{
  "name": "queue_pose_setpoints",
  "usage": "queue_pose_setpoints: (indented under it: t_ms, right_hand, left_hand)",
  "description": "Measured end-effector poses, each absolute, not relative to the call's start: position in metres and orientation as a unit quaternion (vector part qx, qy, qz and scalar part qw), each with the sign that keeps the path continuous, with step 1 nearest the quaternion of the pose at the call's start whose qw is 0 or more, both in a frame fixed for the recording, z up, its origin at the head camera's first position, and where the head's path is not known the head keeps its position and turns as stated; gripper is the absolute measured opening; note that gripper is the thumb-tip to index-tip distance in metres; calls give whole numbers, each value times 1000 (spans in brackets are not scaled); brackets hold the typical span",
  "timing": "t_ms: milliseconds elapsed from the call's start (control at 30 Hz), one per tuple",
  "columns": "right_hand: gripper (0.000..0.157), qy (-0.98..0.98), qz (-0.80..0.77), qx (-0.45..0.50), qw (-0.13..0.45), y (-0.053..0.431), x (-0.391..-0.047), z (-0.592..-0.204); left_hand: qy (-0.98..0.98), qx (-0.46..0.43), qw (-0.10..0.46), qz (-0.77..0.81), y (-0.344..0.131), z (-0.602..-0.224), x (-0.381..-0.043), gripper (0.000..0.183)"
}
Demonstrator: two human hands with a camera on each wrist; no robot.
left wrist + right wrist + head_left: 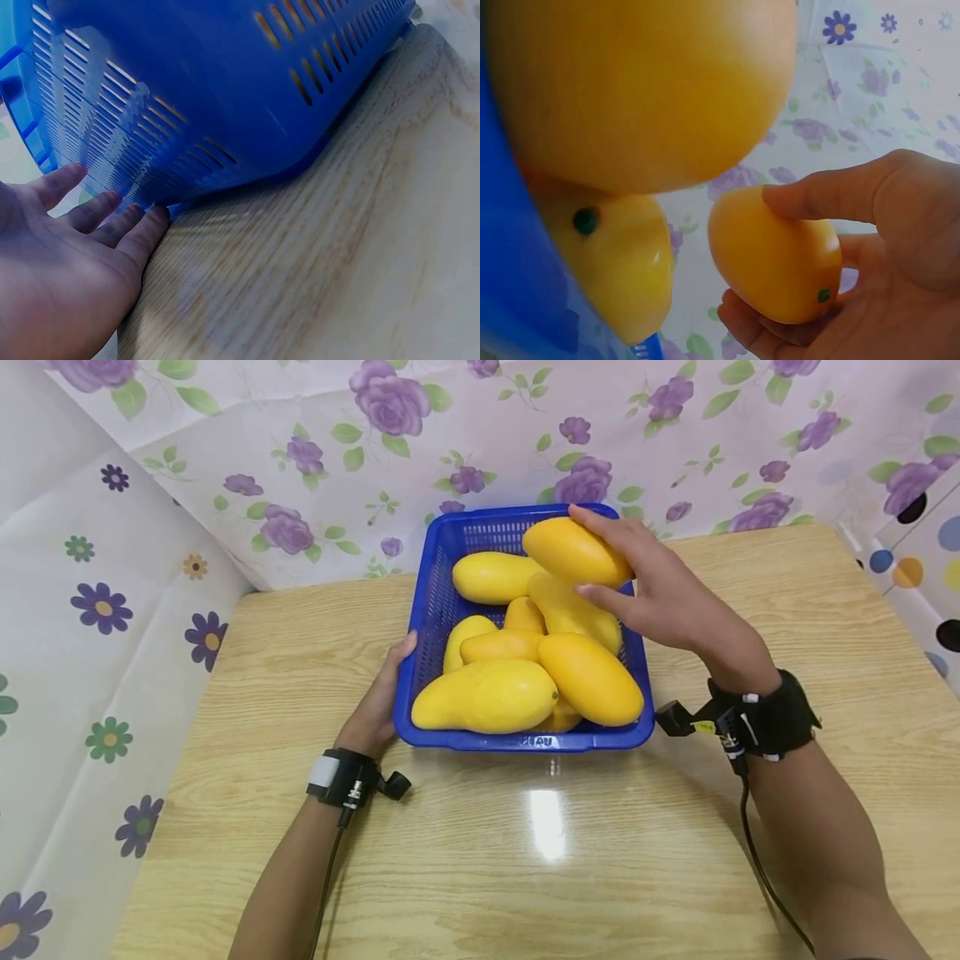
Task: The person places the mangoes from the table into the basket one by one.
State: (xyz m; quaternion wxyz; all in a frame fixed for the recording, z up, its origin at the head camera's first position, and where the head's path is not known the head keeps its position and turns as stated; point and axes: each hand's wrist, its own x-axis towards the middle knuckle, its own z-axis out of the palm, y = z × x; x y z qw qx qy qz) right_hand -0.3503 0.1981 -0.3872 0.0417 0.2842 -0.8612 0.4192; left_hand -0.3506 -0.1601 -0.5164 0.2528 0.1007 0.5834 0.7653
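A yellow-orange mango (576,552) is held by my right hand (660,585) above the back right of a blue plastic basket (525,741). In the right wrist view the thumb lies on one side of that mango (772,255) and the fingers on the other. Below it, several more mangoes (483,696) lie piled in the basket. My left hand (378,697) is at the basket's left side. In the left wrist view its fingers (90,212) are fairly straight against the slotted wall (97,112); its thumb is mostly hidden.
The basket stands on a wood-grain table (480,877). Flower-patterned sheeting (322,468) hangs behind the table, and more covers the left side (97,677). Each wrist wears a strapped camera (765,714) with a cable running back along the arm.
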Motion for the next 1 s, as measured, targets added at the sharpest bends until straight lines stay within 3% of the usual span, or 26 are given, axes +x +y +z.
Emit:
queue_pose_setpoints:
  t_ms: [433, 1000]
  right_hand:
    - [66, -855, 393, 338, -20, 194, -348, -392]
    - [62, -861, 388, 328, -28, 184, -346, -396]
  left_hand:
    - [583, 91, 253, 767, -160, -517, -351, 75]
    - [582, 100, 249, 768, -160, -517, -350, 74]
